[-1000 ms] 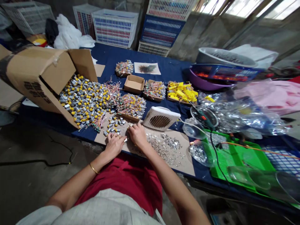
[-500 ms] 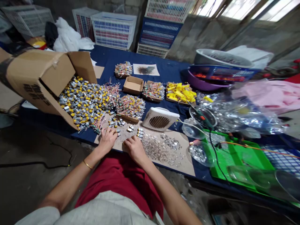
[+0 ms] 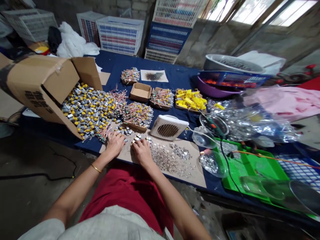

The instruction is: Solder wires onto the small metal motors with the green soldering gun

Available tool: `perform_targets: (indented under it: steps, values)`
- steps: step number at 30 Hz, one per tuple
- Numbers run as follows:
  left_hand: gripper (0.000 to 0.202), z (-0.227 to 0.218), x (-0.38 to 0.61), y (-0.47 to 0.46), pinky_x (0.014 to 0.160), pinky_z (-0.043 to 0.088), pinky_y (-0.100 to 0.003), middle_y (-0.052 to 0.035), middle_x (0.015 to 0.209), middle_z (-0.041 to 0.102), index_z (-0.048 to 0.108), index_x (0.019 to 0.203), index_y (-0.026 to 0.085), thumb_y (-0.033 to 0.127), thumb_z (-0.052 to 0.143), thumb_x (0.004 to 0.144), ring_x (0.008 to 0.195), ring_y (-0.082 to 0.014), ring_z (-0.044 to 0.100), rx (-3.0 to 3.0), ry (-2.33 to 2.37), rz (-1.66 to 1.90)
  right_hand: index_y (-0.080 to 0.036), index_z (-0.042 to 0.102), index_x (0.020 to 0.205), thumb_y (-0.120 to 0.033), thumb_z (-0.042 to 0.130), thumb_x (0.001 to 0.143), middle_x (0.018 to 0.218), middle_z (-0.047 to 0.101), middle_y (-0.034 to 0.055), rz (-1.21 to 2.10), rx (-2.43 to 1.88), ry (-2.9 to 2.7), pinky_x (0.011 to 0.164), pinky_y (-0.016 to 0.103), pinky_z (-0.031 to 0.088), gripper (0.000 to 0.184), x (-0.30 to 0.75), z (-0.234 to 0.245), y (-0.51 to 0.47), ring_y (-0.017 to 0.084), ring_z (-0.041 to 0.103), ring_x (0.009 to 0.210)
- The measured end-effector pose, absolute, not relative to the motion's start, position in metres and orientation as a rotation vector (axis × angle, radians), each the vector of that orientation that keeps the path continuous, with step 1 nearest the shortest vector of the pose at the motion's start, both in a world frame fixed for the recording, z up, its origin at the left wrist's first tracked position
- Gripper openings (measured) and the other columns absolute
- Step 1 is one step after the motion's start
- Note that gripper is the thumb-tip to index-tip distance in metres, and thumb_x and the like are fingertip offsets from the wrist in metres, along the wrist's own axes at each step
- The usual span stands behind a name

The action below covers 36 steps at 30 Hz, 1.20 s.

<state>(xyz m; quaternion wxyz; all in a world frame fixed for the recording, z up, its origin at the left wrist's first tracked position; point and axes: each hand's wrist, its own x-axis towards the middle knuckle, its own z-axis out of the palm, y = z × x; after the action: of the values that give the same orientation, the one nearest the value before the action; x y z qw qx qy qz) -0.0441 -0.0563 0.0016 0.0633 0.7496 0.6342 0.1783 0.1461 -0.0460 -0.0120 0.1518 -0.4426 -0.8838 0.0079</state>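
Note:
My left hand (image 3: pixel 115 144), a bangle on its wrist, rests on the cardboard sheet (image 3: pixel 120 155) with its fingers curled down. A small grey motor (image 3: pixel 125 140) shows at its fingertips. Close beside it, my right hand (image 3: pixel 143 151) has bent fingers closed at a few small motors with yellow ends (image 3: pixel 137 137), partly covering them. The undersides of both hands are hidden. More loose motors (image 3: pixel 126 131) lie just beyond the left hand. Tiny metal pieces (image 3: pixel 167 158) are spread over the sheet to the right of my right hand.
A tipped carton (image 3: pixel 37 83) spills a heap of motors (image 3: pixel 87 106) at left. Beyond the sheet stand a white vent-like box (image 3: pixel 169 127), a small box of wired motors (image 3: pixel 138 115) and a box of yellow parts (image 3: pixel 191 99). A green tray (image 3: pixel 250 166) lies right.
My right hand has moved slightly forward over the small row of motors, covering part of it. My left hand stays nearly in place. The view has shifted a little.

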Motion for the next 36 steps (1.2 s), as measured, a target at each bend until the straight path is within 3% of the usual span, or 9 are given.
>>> perform_targets:
  steps: [5,9,15,19,24,29,32,36]
  values:
    - [0.021,0.0,-0.03,-0.082,0.102,0.024,-0.049,-0.0061,0.104,0.069,0.066,0.105,0.025,0.033,0.057,0.089,0.108,-0.0246,0.052,2.149,1.714,0.506,-0.019,0.068,0.101,-0.029,0.049,0.096,0.106,0.064,0.0093,0.05,-1.358,-2.464,0.082,0.038,0.03,0.022,0.154,0.002,-0.035,0.026,0.041,0.099]
    - [0.021,0.004,-0.017,-0.082,0.101,0.026,-0.045,-0.0043,0.094,0.07,0.069,0.093,0.024,0.038,0.055,0.09,0.102,-0.0226,0.054,2.08,1.63,0.451,-0.017,0.068,0.097,-0.027,0.046,0.097,0.101,0.065,0.01,0.104,-1.388,-2.451,0.08,0.038,0.029,0.024,0.162,0.011,-0.033,0.026,0.041,0.096]
    - [0.018,0.0,-0.013,-0.07,0.1,0.024,-0.044,-0.0036,0.088,0.071,0.068,0.089,0.023,0.032,0.053,0.091,0.096,-0.0217,0.056,2.11,1.644,0.471,-0.019,0.067,0.095,-0.027,0.05,0.095,0.097,0.067,0.0076,0.176,-1.294,-2.535,0.079,0.036,0.028,0.019,0.16,0.01,-0.062,0.023,0.044,0.093]
    - [0.024,0.001,-0.015,-0.066,0.097,0.026,-0.044,-0.0056,0.088,0.071,0.068,0.089,0.021,0.029,0.046,0.093,0.093,-0.022,0.056,2.154,1.694,0.465,-0.017,0.063,0.106,-0.025,0.05,0.095,0.098,0.066,0.0083,0.165,-1.319,-2.522,0.079,0.035,0.029,0.018,0.157,0.002,-0.073,0.023,0.044,0.093]
    - [0.022,0.018,-0.016,-0.026,0.096,0.027,-0.046,-0.0103,0.097,0.069,0.066,0.095,0.018,0.026,0.046,0.093,0.102,-0.0263,0.053,2.194,1.929,0.553,-0.018,0.063,0.095,-0.027,0.048,0.096,0.091,0.066,0.0077,0.123,-1.351,-2.515,0.077,0.035,0.029,0.017,0.155,-0.004,-0.069,0.023,0.045,0.091]
    - [0.02,0.025,-0.008,0.006,0.096,0.027,-0.05,-0.018,0.102,0.065,0.065,0.09,0.012,0.026,0.05,0.089,0.109,-0.0333,0.048,2.365,1.986,0.383,-0.02,0.064,0.094,-0.034,0.056,0.092,0.094,0.064,0.0077,0.051,-1.371,-2.524,0.078,0.036,0.029,0.016,0.154,-0.004,-0.069,0.025,0.044,0.093]
    - [0.017,0.026,-0.009,-0.005,0.095,0.028,-0.048,-0.0148,0.099,0.067,0.063,0.094,0.014,0.022,0.049,0.088,0.105,-0.0304,0.051,2.332,1.987,0.445,-0.02,0.065,0.092,-0.033,0.053,0.094,0.093,0.063,0.0076,0.019,-1.38,-2.525,0.077,0.036,0.029,0.018,0.153,-0.006,-0.069,0.025,0.044,0.092]
    - [0.018,0.024,-0.014,-0.044,0.09,0.031,-0.042,-0.0069,0.089,0.07,0.064,0.099,0.02,0.028,0.055,0.086,0.094,-0.025,0.057,2.072,1.998,0.56,-0.021,0.066,0.094,-0.033,0.05,0.096,0.092,0.062,0.0074,0.013,-1.371,-2.533,0.076,0.036,0.029,0.02,0.152,-0.009,-0.066,0.024,0.044,0.091]
